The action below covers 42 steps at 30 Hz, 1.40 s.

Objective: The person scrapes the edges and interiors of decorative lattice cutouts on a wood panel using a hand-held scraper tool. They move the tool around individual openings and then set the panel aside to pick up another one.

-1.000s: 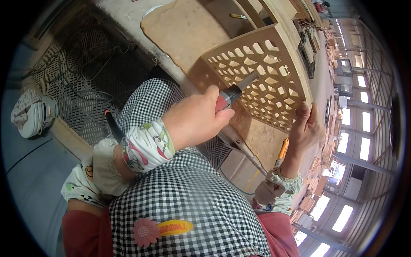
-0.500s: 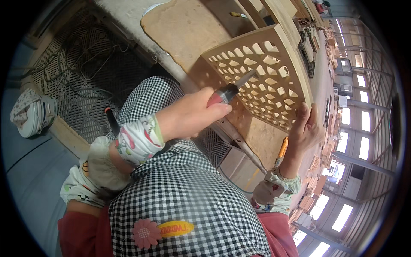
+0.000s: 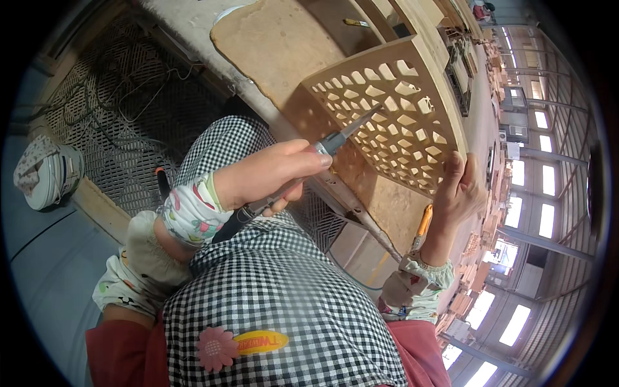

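My left hand (image 3: 267, 171) is wrapped round a slim hand-held power file (image 3: 332, 143), dark-bodied with a grey collar and a tapered metal tip. The tip points up and right at a pale wooden lattice panel (image 3: 403, 87), which is pierced with many angular holes. From this view I cannot tell whether the tip touches the wood or stops in front of it. The panel stands tilted on the bench. At its lower right corner my right hand (image 3: 459, 187) grips the edge, thumb on the front face and fingers round the side.
A brown board (image 3: 258, 45) covers part of the workbench, with a yellow-handled brush (image 3: 356, 23) near wooden frames. An orange-handled tool (image 3: 424, 220) lies by my right wrist. To the left, a white bucket (image 3: 61, 177) holding cloth stands beside dark slatted matting (image 3: 122, 84) with cables.
My left hand has drawn back a little to the left, and the file has turned, showing its grey collar and rear body. The right hand and panel have barely moved.
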Available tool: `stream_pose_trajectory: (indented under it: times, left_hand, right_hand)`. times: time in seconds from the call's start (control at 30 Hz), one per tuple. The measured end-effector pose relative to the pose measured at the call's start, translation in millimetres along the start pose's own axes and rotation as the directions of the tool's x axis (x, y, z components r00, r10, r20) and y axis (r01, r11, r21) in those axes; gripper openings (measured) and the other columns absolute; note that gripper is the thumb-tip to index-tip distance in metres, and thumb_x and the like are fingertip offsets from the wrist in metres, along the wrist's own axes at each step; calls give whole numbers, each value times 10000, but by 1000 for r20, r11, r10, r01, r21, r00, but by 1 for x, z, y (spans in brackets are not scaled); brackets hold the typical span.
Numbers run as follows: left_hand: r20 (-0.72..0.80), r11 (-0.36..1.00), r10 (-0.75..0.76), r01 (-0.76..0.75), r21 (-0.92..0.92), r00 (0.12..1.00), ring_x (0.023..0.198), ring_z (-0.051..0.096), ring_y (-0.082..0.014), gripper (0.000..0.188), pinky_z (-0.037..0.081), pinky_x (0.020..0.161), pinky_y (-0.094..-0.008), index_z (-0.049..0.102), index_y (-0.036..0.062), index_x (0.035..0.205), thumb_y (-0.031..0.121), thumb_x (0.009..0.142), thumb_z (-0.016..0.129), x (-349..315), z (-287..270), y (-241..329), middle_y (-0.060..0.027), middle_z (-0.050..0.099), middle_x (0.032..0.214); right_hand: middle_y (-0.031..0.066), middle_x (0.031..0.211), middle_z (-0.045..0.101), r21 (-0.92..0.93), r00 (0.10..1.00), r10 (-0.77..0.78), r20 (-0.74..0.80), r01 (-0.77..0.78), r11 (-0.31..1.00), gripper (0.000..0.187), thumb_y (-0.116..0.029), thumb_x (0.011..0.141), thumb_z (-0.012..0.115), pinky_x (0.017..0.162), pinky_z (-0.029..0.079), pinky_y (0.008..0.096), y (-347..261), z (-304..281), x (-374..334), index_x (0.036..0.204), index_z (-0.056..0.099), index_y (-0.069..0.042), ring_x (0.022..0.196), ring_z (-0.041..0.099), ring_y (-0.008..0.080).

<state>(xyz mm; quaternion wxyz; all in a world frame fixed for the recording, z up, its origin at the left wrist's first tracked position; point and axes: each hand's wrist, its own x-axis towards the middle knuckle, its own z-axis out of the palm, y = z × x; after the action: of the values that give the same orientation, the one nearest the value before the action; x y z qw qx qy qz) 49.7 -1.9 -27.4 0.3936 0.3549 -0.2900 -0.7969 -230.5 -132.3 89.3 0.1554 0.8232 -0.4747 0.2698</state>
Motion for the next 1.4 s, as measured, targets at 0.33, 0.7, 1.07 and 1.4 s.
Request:
stream_pose_trajectory:
  times: [0.33, 0.7, 1.07, 1.4]
  left_hand:
    - [48, 990, -17, 23, -139, 999, 440, 472, -80, 340, 410, 381, -247, 472, 102, 975, 390, 1153, 497, 6, 2, 0, -20, 564, 656]
    - [83, 983, 6, 10, -185, 997, 439, 482, -67, 326, 413, 377, -230, 480, 97, 987, 371, 1163, 480, 2, 1, -14, -8, 564, 652]
    - [-232, 969, 73, -14, 248, 970, 470, 492, -45, 310, 399, 411, -222, 525, 46, 1124, 346, 1087, 592, -18, 26, 0, 22, 556, 706]
    - [-325, 613, 338, 55, 788, 883, 827, 755, -460, 473, 605, 695, -486, 499, -83, 1151, 352, 1039, 649, 7, 45, 5, -307, 740, 910]
  right_hand:
    - [107, 602, 489, -11, 1000, -10, 2, 10, 1000, 599, -563, 1057, 635, 518, 367, 383, 4, 1, -2, 751, 536, -59, 518, 471, 273]
    - [109, 604, 513, -14, 1000, 16, -1, -16, 1000, 597, -561, 1061, 628, 520, 372, 373, 3, 2, 0, 747, 536, -62, 524, 482, 275]
    - [97, 584, 484, -11, 999, -19, -38, 18, 1000, 597, -568, 1054, 638, 508, 354, 375, 3, 4, 0, 743, 522, -72, 504, 446, 251]
    - [82, 573, 449, -30, 997, -58, -40, 57, 998, 563, -510, 1044, 672, 505, 342, 377, -3, 2, -1, 722, 504, -81, 498, 443, 258]
